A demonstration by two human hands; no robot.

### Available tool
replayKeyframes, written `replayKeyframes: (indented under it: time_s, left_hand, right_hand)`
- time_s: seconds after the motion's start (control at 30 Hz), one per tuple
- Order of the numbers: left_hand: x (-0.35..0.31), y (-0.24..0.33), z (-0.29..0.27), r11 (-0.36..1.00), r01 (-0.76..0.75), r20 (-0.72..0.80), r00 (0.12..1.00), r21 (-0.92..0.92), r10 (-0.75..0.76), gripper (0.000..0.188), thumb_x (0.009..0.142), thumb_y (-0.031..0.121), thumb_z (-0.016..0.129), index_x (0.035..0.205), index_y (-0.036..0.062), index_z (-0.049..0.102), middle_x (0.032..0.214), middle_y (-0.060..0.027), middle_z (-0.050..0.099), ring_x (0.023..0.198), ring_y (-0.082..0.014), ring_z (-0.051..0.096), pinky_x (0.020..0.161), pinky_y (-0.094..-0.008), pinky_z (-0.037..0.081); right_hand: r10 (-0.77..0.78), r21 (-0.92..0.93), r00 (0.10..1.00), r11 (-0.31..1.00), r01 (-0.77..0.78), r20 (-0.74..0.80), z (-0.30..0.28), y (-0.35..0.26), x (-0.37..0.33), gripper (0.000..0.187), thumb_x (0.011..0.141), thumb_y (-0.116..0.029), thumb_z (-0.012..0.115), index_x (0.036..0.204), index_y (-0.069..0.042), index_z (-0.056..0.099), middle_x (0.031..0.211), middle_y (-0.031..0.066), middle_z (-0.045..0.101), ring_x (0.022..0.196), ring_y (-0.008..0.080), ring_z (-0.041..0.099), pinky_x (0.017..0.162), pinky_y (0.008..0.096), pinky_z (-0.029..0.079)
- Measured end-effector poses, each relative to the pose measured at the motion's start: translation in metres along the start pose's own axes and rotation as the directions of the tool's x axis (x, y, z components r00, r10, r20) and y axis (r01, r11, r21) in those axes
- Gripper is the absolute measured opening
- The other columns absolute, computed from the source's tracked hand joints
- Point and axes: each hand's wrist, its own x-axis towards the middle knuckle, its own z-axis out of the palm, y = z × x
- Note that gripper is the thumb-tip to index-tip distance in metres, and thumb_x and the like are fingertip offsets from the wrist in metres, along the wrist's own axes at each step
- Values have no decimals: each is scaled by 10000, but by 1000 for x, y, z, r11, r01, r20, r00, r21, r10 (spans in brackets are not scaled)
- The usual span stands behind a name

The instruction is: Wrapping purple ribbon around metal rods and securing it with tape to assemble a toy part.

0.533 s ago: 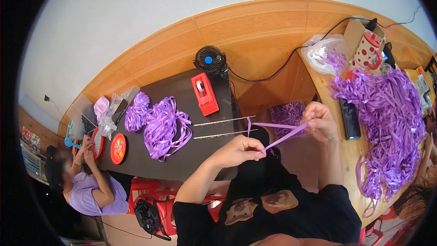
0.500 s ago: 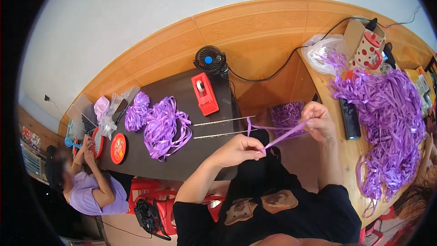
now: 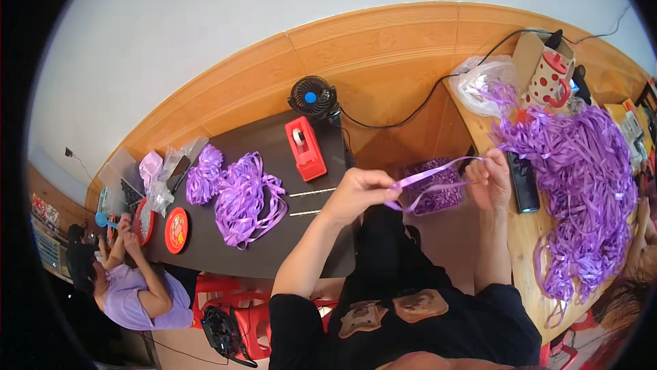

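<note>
A purple ribbon (image 3: 430, 172) runs between my two hands in a slack loop, its two strands bowed apart. My left hand (image 3: 361, 194) pinches it between thumb and fingertips, close to the edge of the dark table. On the other side, my right hand (image 3: 490, 180) has its fingers curled with the ribbon at their tips. Two thin metal rods (image 3: 313, 192) jut along the table beside my left hand, which hides their right ends. Beneath the ribbon, lower down, is a clear bin of purple ribbon pieces (image 3: 438, 200).
On the dark table (image 3: 301, 250) are purple ribbon bundles (image 3: 248, 199), a red tape dispenser (image 3: 306, 150), a small fan (image 3: 313, 96) and a red dish (image 3: 176, 230). A large ribbon heap (image 3: 582, 199) and phone (image 3: 525, 185) lie on the wooden table. Another person (image 3: 147, 291) works at left.
The ribbon has gone from stretched taut to a loose loop. My left hand has moved up, now covering the rods' ends; my right hand has shifted slightly right.
</note>
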Motion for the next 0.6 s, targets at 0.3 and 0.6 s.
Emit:
replayKeyframes:
  time_s: [0.3, 0.6]
  left_hand:
    - [-48, 36, -4, 898, -223, 31, 967, -380, 253, 132, 827, -8, 607, 940, -28, 670, 873, -160, 631, 805, -214, 598, 739, -299, 469]
    - [-61, 17, -9, 894, -200, -125, 979, -402, 163, 152, 857, 44, 584, 956, -42, 661, 879, -151, 636, 808, -240, 610, 747, -333, 480]
  right_hand:
    - [334, 163, 940, 933, -319, -73, -72, 59, -18, 83, 853, -85, 592, 935, -69, 592, 635, -8, 498, 506, 74, 397, 530, 240, 320]
    - [485, 127, 844, 875, -468, -230, -84, 99, -35, 171, 907, -214, 526, 907, -48, 568, 626, 14, 508, 497, 101, 409, 526, 251, 338]
